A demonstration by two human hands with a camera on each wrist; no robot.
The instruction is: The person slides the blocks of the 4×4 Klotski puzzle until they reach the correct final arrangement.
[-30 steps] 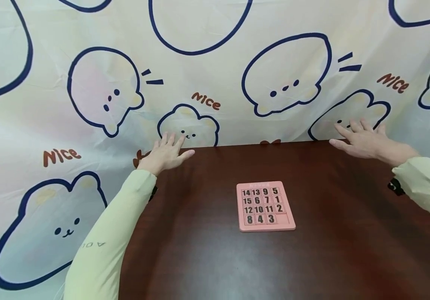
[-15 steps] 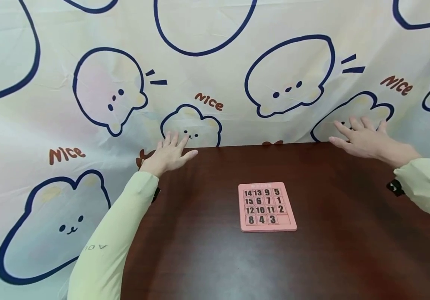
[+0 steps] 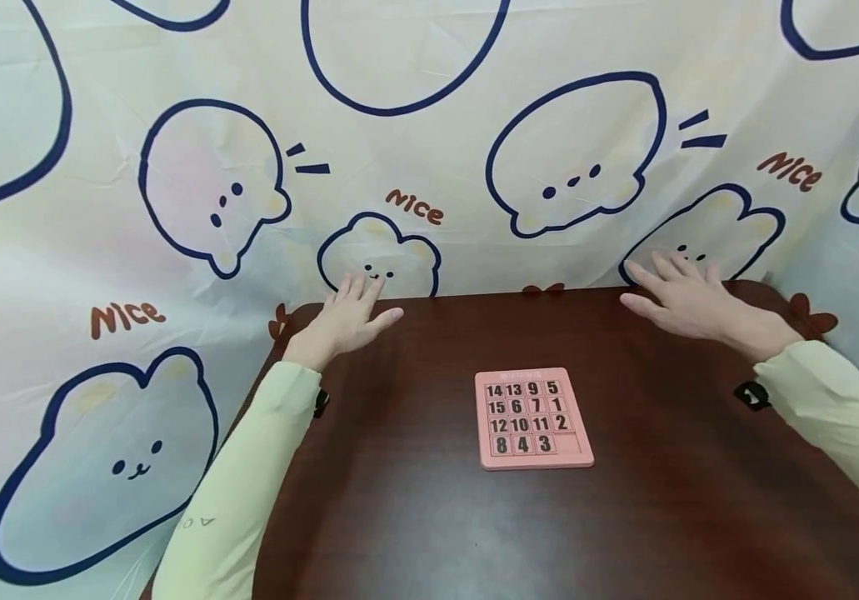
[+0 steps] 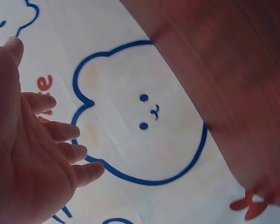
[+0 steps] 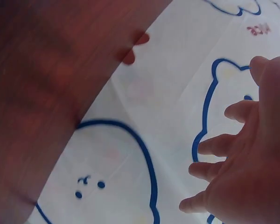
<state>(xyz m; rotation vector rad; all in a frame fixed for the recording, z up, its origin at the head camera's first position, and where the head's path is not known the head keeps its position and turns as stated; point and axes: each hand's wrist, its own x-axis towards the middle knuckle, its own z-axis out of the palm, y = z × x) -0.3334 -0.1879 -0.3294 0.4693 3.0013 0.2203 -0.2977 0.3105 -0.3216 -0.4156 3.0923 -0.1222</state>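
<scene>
A pink number slide puzzle (image 3: 534, 418) with black numerals lies flat on the dark brown table (image 3: 399, 517), its bottom right cell holding no tile. My left hand (image 3: 342, 323) is held out over the table's far left part, fingers spread, touching nothing that I can see. Over the far right part my right hand (image 3: 687, 302) is stretched out the same way, palm down and holding nothing. Both wrist views show straight, spread fingers, the left hand (image 4: 42, 144) at the left side and the right hand (image 5: 242, 154) at the right side. The puzzle sits between the arms, nearer to me.
A pale curtain (image 3: 414, 150) with blue bear outlines and the word "Nice" hangs right behind the table's far edge and along both sides. Dark wrist straps (image 3: 753, 396) show beneath the light green sleeves (image 3: 834, 417).
My right hand has moved left and inward, uncovering the table's far right corner. The left hand has shifted slightly right and down. The puzzle stays where it lies.
</scene>
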